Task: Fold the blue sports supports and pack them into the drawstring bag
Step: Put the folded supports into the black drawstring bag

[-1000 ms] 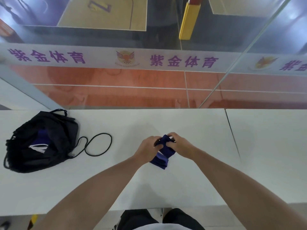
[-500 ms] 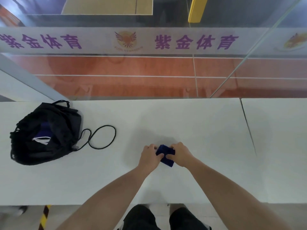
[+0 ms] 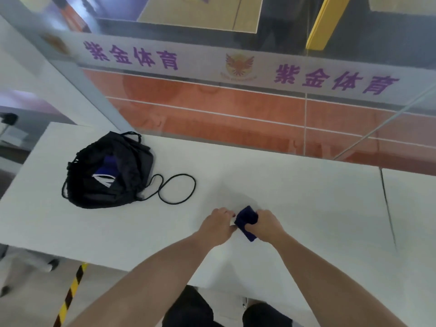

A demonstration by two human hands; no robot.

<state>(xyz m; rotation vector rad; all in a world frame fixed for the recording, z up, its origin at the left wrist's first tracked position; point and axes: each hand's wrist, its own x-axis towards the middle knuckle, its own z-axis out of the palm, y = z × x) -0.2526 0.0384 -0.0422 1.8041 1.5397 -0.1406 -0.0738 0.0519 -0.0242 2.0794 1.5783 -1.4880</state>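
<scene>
A dark blue sports support (image 3: 246, 221), folded into a small bundle, rests on the white table (image 3: 306, 208) near its front edge. My right hand (image 3: 269, 224) grips its right side. My left hand (image 3: 218, 225) is closed at its left edge, fingertips touching the fabric. The black drawstring bag (image 3: 106, 171) lies at the far left of the table, its mouth open. Another blue support with white trim (image 3: 107, 169) shows inside the bag. The bag's black cord (image 3: 177, 188) loops out to its right.
A glass wall with purple lettering (image 3: 236, 64) runs along the table's far edge. A seam (image 3: 387, 208) splits the table at the right. Yellow-black floor tape (image 3: 70, 291) lies below the front-left edge. My knees (image 3: 212, 310) show under the table.
The support has gone from a loose strip held up in both hands to a tight folded bundle pressed on the table. The view has swung left and tilted.
</scene>
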